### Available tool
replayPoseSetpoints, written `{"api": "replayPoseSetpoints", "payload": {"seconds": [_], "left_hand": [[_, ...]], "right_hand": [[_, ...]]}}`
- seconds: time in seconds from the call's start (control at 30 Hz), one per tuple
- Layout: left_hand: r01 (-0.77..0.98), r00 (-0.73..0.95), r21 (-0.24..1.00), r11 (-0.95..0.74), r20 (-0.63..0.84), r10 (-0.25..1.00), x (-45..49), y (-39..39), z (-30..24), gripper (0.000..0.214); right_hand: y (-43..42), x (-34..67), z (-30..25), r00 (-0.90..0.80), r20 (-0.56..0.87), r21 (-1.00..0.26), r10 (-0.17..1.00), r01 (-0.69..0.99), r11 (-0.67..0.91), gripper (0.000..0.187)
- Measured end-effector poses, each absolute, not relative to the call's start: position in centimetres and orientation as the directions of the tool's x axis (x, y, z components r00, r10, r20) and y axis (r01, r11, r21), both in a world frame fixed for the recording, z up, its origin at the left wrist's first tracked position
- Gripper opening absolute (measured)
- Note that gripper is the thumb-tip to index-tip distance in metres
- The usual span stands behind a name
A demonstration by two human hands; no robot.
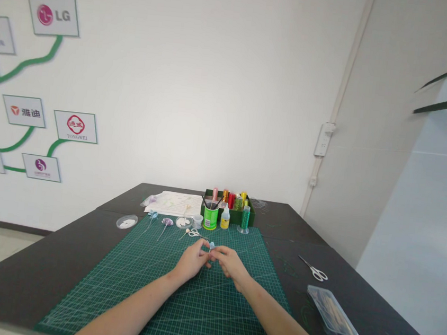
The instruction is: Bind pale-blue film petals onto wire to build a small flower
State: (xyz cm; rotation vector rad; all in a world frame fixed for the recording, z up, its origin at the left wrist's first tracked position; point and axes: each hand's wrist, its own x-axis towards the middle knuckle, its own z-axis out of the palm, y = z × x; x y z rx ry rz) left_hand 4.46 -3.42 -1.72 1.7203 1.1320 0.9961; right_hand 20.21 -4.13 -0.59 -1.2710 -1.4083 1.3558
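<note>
A small light-blue flower (pixel 212 245) is pinched between my two hands above the green cutting mat (pixel 126 290). My left hand (pixel 192 257) closes its fingertips at the flower's left side, and my right hand (pixel 230 264) grips it from the right. The fingers cover much of the flower's lower part. Just beyond my hands, small white-handled scissors (pixel 195 232) lie on the mat. To the left rest a blue flower on a stem (pixel 152 215), a purple-and-white flower (pixel 167 222) and a small pinkish bud on a stem (pixel 187 231).
Behind stand a green can (pixel 210 218) of tools, a glue bottle (pixel 225 218), a teal thread spool (pixel 245 218) and a green box (pixel 252 216) of colored spools. White-handled scissors (pixel 318 274) and a clear plastic case (pixel 333 313) lie right; a round dish (pixel 126 222) sits left.
</note>
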Motion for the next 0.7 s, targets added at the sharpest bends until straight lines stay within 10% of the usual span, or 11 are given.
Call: {"api": "replayPoseSetpoints", "payload": {"seconds": [0.7], "left_hand": [[0.106,0.328,0.965,-0.24,0.194,0.925,4.95,-2.97,-1.83,0.019]], "right_hand": [[-4.13,20.05,-1.21,-0.152,-0.016,-0.999,0.988,-0.033,-0.021,0.035]]}}
